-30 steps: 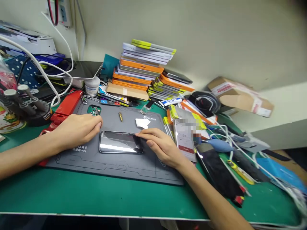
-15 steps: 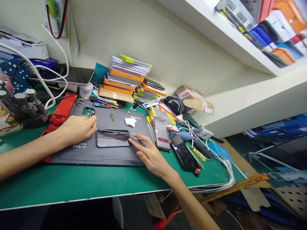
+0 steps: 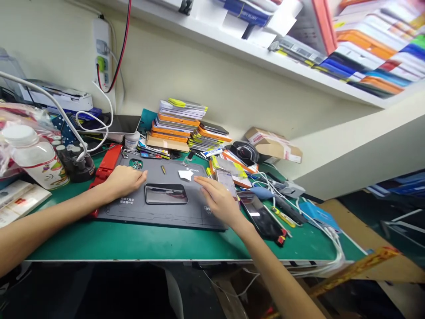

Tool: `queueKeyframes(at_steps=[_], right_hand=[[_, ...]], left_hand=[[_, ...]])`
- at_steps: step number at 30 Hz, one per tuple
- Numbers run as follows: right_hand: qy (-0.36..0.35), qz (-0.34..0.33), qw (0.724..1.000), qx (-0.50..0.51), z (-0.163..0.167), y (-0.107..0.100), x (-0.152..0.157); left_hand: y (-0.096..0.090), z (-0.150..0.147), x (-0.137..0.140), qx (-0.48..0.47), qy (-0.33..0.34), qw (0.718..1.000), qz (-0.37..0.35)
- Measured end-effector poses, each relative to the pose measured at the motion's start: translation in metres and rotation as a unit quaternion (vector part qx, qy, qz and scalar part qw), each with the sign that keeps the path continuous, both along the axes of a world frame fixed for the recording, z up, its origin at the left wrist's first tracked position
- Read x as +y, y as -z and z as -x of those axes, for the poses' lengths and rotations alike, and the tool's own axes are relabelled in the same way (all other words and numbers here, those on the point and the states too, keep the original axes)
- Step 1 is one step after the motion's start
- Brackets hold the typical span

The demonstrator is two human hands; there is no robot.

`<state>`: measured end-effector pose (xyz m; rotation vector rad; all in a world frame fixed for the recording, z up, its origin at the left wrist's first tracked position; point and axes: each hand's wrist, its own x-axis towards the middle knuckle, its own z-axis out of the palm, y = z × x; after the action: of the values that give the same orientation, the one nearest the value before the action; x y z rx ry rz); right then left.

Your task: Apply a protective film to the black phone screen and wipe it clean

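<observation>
A smartphone (image 3: 166, 194) lies flat, dark screen up, on the grey work mat (image 3: 172, 217). My left hand (image 3: 128, 180) rests on the mat left of the phone, its fingers curled closed; whatever may be inside them is hidden. Right of the phone, my right hand (image 3: 217, 199) is held with fingers stretched out and apart from it. Its fingertips are close to a small white piece of paper (image 3: 186, 175); whether they touch it I cannot tell. A short brass-coloured piece (image 3: 163, 169) lies behind the phone, and small screws or parts fill a green recess (image 3: 136, 164) in the mat.
Stacks of phone cases (image 3: 179, 122) stand against the wall. To the right lie another phone (image 3: 260, 217), a yellow cutter (image 3: 283, 217) and tangled white cables (image 3: 332, 239). A clear bottle (image 3: 36, 159) and a screwdriver holder (image 3: 78, 168) stand left. A loaded shelf (image 3: 259, 53) hangs above.
My right hand has left the phone's right end and moved up and right, near the white paper. My left hand stays closed on the mat. The camera view has shifted.
</observation>
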<state>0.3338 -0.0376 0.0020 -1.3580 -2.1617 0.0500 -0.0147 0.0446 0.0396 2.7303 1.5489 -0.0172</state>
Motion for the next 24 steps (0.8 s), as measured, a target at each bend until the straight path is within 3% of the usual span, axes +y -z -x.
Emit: queueKeyframes(at_steps=[7, 10, 13, 19, 24], right_hand=[[-0.001, 0.01, 1.0, -0.023, 0.014, 0.013, 0.076], [0.02, 0.002, 1.0, -0.011, 0.017, 0.014, 0.086], [0.032, -0.014, 0.999, 0.004, 0.018, 0.017, 0.068], [0.014, -0.018, 1.0, -0.002, 0.032, 0.027, 0.0], [0.021, 0.003, 0.999, -0.038, 0.042, 0.031, -0.028]], left_hand=[[-0.004, 0.004, 0.001, 0.033, -0.018, 0.999, 0.015], [-0.005, 0.004, 0.003, 0.046, -0.02, 0.999, 0.009], [-0.003, 0.004, 0.005, 0.049, -0.018, 0.999, 0.006], [0.001, 0.001, 0.006, 0.04, -0.024, 0.999, 0.01], [0.003, 0.0, 0.007, 0.037, -0.025, 0.999, 0.013]])
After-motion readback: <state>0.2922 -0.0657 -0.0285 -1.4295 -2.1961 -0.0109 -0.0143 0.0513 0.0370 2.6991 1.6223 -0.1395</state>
